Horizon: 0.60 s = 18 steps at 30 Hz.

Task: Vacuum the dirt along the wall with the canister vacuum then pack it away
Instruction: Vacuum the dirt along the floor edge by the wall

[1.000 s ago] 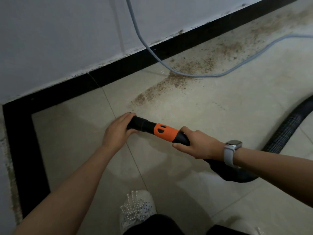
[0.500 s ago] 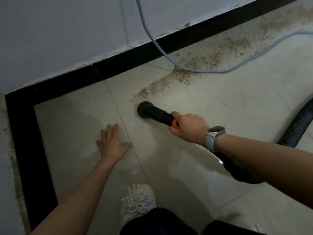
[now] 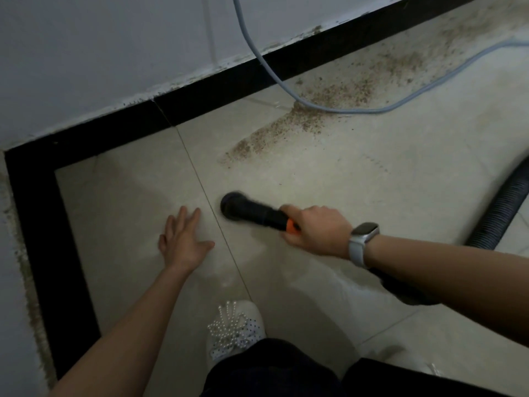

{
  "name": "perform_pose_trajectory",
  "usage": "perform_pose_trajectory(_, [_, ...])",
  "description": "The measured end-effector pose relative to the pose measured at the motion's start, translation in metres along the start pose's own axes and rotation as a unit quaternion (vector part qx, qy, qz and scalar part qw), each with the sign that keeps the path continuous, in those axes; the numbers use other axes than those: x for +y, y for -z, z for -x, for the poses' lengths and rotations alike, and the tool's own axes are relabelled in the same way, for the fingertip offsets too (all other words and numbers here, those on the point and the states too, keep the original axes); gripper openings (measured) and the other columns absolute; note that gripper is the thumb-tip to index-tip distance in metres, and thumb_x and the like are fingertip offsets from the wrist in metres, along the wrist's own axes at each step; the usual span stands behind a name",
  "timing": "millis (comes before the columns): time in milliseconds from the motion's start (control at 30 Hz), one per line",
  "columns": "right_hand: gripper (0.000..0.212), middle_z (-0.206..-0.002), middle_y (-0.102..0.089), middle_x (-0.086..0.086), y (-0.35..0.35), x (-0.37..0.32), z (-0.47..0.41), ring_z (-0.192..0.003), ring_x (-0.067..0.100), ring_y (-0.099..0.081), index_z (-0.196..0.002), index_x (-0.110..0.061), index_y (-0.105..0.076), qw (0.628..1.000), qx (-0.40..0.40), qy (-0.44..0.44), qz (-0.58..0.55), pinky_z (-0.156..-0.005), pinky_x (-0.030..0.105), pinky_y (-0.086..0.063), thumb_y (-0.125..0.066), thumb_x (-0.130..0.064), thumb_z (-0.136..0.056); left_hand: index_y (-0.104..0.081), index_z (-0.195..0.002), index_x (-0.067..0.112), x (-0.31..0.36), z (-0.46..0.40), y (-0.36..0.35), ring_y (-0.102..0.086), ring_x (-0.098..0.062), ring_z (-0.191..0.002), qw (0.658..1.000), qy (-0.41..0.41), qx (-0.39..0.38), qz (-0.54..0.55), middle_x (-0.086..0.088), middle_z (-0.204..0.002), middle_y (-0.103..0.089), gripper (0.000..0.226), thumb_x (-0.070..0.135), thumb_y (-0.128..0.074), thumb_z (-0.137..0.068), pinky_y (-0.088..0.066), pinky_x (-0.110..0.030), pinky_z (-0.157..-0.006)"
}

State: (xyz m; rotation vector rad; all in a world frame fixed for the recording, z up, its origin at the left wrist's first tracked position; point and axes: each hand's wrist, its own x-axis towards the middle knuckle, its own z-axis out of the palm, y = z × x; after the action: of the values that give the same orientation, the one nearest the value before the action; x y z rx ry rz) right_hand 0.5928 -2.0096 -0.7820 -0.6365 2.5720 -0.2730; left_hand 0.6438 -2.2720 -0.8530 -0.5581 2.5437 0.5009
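My right hand [image 3: 316,230] grips the black vacuum nozzle [image 3: 249,211] at its orange collar [image 3: 291,225]. The round nozzle mouth faces down on the pale floor tile, short of the brown dirt [image 3: 289,126] that runs in a band along the black skirting [image 3: 229,90]. A ribbed black hose [image 3: 498,213] trails from the nozzle to the right and passes behind my right forearm. My left hand [image 3: 183,239] is open, fingers spread, just above or on the tile left of the nozzle, holding nothing. The canister is out of view.
A pale blue cable [image 3: 286,84] hangs down the white wall [image 3: 114,53] and runs across the dirt to the right. The skirting turns a corner at the left. My white beaded shoe [image 3: 234,328] stands at the bottom centre.
My left hand let go of the nozzle tip and spread open over the tile. My right hand slid forward to the orange collar and tipped the nozzle mouth down towards the floor.
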Motion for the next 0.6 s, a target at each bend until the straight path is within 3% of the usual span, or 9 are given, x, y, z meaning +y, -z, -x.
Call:
perform_pose_trajectory(100, [0.036, -0.075, -0.055, 0.002, -0.02, -0.025, 0.023, -0.065, 0.026, -0.054, -0.123, -0.025, -0.046, 0.989, -0.092, 0.112, -0.012, -0.054, 0.027, -0.03, -0.047, -0.04, -0.091, -0.028, -0.147, 0.029, -0.003, 0.001, 0.005, -0.005, -0.02, -0.145, 1.0, -0.007, 0.015, 0.0, 0.006, -0.159, -0.008, 0.066, 0.022, -0.059, -0.089, -0.014, -0.045, -0.114])
perform_pose_trajectory(167, [0.038, -0.075, -0.052, 0.001, -0.02, -0.021, 0.031, -0.062, 0.023, -0.05, -0.126, -0.026, -0.045, 0.982, -0.134, 0.13, -0.007, -0.054, 0.027, -0.033, -0.046, -0.042, -0.092, -0.03, -0.146, 0.027, -0.004, 0.001, 0.006, -0.007, -0.021, -0.145, 1.0, -0.013, 0.019, 0.001, 0.005, -0.159, -0.011, 0.061, 0.021, -0.056, -0.091, -0.017, -0.046, -0.112])
perform_pose_trajectory(300, [0.041, -0.092, -0.066, 0.01, -0.001, 0.024, 0.023, -0.082, 0.032, -0.063, -0.128, -0.031, -0.044, 0.998, -0.053, 0.029, 0.01, -0.062, 0.029, -0.038, -0.047, -0.046, -0.09, -0.028, -0.147, 0.022, 0.008, 0.001, 0.004, -0.004, -0.024, -0.145, 1.0, 0.008, 0.011, 0.017, 0.001, -0.159, -0.008, 0.066, 0.034, -0.059, -0.09, -0.016, -0.047, -0.113])
perform_pose_trajectory(467, [0.042, -0.077, -0.055, 0.002, 0.023, 0.069, 0.013, -0.059, 0.021, -0.05, -0.13, -0.03, -0.044, 0.99, 0.022, -0.135, -0.039, -0.052, 0.026, -0.035, -0.05, -0.046, -0.091, -0.02, -0.149, 0.02, 0.031, 0.001, -0.004, 0.001, -0.027, -0.145, 1.0, 0.024, -0.007, 0.005, -0.004, -0.159, -0.002, 0.08, 0.046, -0.061, -0.085, -0.013, -0.047, -0.114])
perform_pose_trajectory(600, [0.044, -0.091, -0.065, 0.012, 0.002, 0.058, 0.032, -0.079, 0.034, -0.062, -0.129, -0.027, -0.045, 0.991, 0.031, -0.117, -0.059, -0.062, 0.031, -0.042, -0.051, -0.046, -0.09, -0.01, -0.15, 0.021, 0.049, 0.001, -0.01, 0.004, -0.028, -0.145, 0.999, 0.001, -0.027, -0.029, -0.004, -0.159, 0.003, 0.088, 0.049, -0.061, -0.084, -0.013, -0.048, -0.114])
